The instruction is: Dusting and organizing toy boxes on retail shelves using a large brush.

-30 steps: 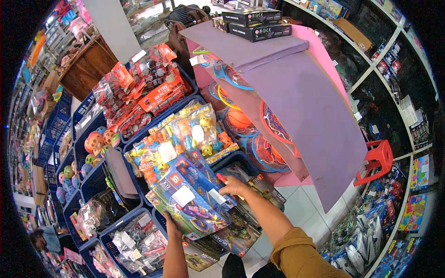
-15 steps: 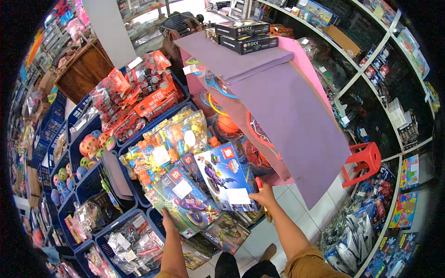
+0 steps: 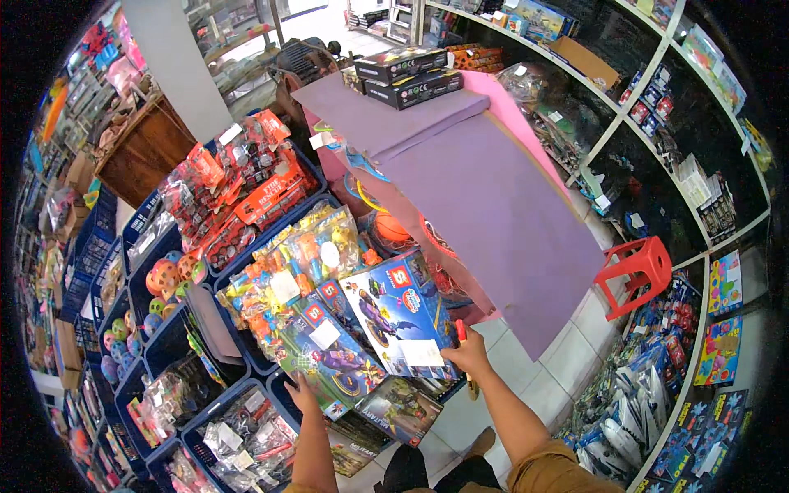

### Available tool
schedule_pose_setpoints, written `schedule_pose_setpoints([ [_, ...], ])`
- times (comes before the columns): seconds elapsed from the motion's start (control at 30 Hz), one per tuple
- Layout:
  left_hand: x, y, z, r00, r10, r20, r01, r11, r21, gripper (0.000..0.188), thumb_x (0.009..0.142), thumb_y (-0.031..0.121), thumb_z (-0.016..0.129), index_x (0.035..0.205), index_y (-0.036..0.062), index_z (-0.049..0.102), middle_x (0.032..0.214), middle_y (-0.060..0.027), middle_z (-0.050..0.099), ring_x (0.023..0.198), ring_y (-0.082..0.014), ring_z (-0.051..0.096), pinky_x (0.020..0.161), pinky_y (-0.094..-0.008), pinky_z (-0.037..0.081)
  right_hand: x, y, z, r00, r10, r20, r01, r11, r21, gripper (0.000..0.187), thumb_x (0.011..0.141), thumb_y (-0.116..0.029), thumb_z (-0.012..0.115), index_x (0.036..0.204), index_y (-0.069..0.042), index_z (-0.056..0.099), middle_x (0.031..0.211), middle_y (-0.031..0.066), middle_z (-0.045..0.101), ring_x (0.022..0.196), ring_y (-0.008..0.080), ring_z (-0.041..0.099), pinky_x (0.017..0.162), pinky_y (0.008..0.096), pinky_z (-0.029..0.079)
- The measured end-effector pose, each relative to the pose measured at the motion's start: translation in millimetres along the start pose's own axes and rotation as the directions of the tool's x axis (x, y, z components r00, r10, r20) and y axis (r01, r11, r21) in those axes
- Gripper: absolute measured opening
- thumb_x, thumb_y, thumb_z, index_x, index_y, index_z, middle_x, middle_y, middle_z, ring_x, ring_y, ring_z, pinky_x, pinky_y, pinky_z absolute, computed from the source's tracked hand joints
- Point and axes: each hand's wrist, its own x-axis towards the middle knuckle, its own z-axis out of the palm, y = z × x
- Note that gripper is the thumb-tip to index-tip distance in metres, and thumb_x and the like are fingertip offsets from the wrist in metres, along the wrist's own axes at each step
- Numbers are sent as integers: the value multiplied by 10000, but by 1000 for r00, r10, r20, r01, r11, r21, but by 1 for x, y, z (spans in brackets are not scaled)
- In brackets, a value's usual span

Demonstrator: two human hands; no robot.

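Observation:
My right hand (image 3: 467, 355) is closed around a brush (image 3: 462, 331) with a red handle; its tan end shows below my fist. That hand is at the right edge of a blue toy box (image 3: 394, 308) with a white label, which lies tilted on the pile. Beside it, a green and purple toy box (image 3: 325, 357) overlaps another blue box. At the lower-left corner of the green box is my left hand (image 3: 304, 396), thumb and finger apart near the dark basket rim. Whether it touches the box is unclear. Below lie dark military-themed boxes (image 3: 399, 411).
Blue baskets (image 3: 255, 390) hold bagged toys, colored balls (image 3: 173, 275) and red toy packs (image 3: 246, 177). A purple-covered stand (image 3: 485, 205) rises at the right, with black boxes (image 3: 411, 86) on top. A red stool (image 3: 633, 275) and shelves (image 3: 649, 148) are farther right.
The whole view has shifted slightly. My left hand has drawn a little away from the green box, its fingers spreading. My right hand keeps hold of the brush beside the blue box.

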Motion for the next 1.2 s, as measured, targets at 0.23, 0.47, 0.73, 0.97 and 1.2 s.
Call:
schedule_pose_setpoints([
  [0.23, -61, 38, 1, 828, 318, 462, -313, 945, -90, 693, 877, 203, 579, 1444, 68, 205, 1414, -182, 322, 1231, -285, 397, 1012, -363, 331, -60, -13, -24, 992, 35, 117, -64, 965, 255, 510, 603, -22, 678, 1097, 19, 560, 896, 34, 635, 765, 136, 591, 713, 292, 486],
  [0.47, -184, 141, -18, 541, -183, 821, 385, 922, -48, 562, 836, 255, 601, 1288, -12, 398, 1223, -150, 518, 1112, -307, 511, 937, -465, 410, -155, -44, -91, 935, 31, 353, -261, 733, 628, 401, 667, -53, 710, 1047, -11, 589, 866, 36, 621, 734, 127, 576, 600, 274, 463],
  [0.73, -307, 176, 17, 324, -159, 932, 389, 921, 22, 498, 738, 155, 603, 1179, -8, 438, 1048, -184, 569, 970, -339, 581, 867, -479, 479, -217, -55, -229, 920, 9, 392, -305, 644, 701, 581, 675, -15, 664, 1229, 40, 497, 1126, 109, 605, 1008, 187, 579, 903, 306, 439],
  [0.97, -434, 180, 110, 213, -75, 974, 319, 948, 3, 511, 724, 170, 577, 1183, -10, 439, 1032, -190, 563, 948, -342, 580, 870, -484, 481, -240, 0, -350, 993, -33, 115, -66, 647, 759, 601, 701, -46, 709, 1260, 1, 494, 1139, 95, 604, 1058, 176, 553, 968, 326, 392],
  [1.2, -578, 163, 201, 18, -177, 984, 355, 921, 160, 504, 762, 208, 575, 1202, -2, 445, 1072, -180, 570, 989, -342, 576, 881, -484, 475, -293, 38, -487, 941, 128, -313, 74, 825, 560, 535, 752, -108, 718, 1246, -54, 518, 1040, 68, 632, 991, 147, 568, 875, 293, 431],
])
